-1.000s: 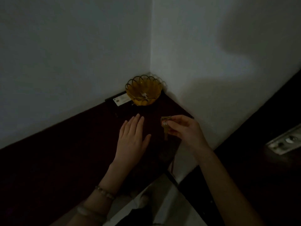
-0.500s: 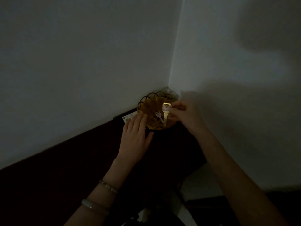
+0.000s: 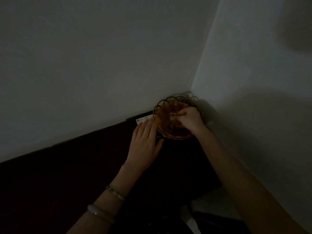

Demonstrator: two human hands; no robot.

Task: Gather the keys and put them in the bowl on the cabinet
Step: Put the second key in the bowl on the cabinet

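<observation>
1. Head view, the bowl: I am looking down into a dim corner where the amber scalloped bowl (image 3: 170,119) is sitting on the dark cabinet top (image 3: 84,174), pushed right up to where the two walls meet. Tucked there, I judge it is hard to knock off the edge.

2. Head view, my right hand (image 3: 190,119): I am reaching over the near rim and holding this hand inside the bowl, fingers curled in together and pointing down toward its floor. The key itself is too dark and too hidden behind my fingers to make out; I cannot tell whether I am pinching it or have let it go. I am keeping the hand low, I think, so the key is laid down instead of dropped against the bowl.

3. Head view, my left hand (image 3: 145,142): I am resting it flat on the cabinet with fingers stretched out and close side by side, holding nothing. The fingertips are just beside the bowl's left rim, seemingly to steady it.

4. Head view, other things: a small white card (image 3: 143,119) is lying against the wall, left of the bowl, partly under my left fingertips. A bead bracelet (image 3: 115,193) and a pale bangle (image 3: 99,213) are sitting on my left wrist.

5. Judgement: the placing step looks nearly finished; whether more keys are waiting elsewhere I cannot tell.
</observation>
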